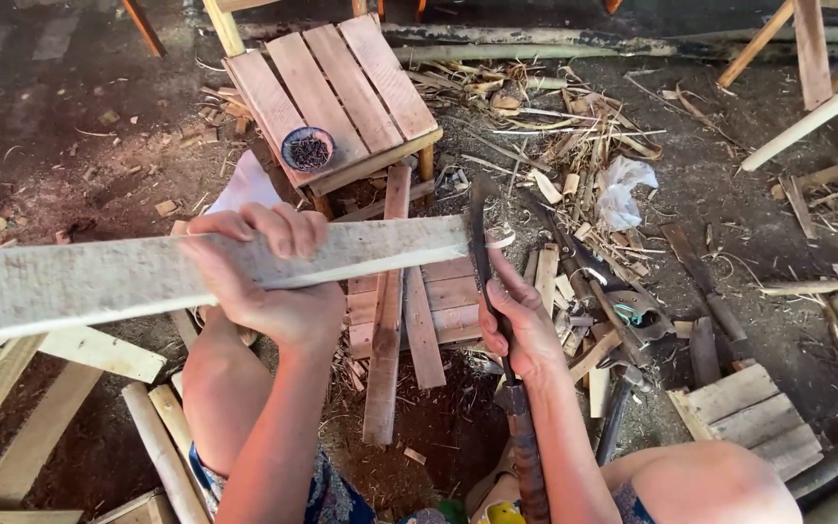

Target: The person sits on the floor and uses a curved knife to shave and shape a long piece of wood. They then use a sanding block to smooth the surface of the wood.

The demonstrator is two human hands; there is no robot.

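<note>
The plank [147,277] is held level across the view, gripped near its middle by the left hand [264,277], whose fingers are wrapped over its top edge. The knife [485,262] is clasped by the right hand [526,335], the blade standing upright with its edge against the plank's right end.

A slip is judged likely if the blade is driven into the end grain while the plank hangs unsupported: the blade could glance off toward the bare knee [700,485] or along the plank toward the left fingers. The long free end at the left could also swing and loosen the grip.

Below the plank's end, a slatted stool [341,87] carries a bowl of nails [307,150] at its near corner. Loose slats [390,320], offcuts, shavings and a hammer [618,408] are strewn on the ground, so footing and a clear fall for the blade are hindered.
</note>
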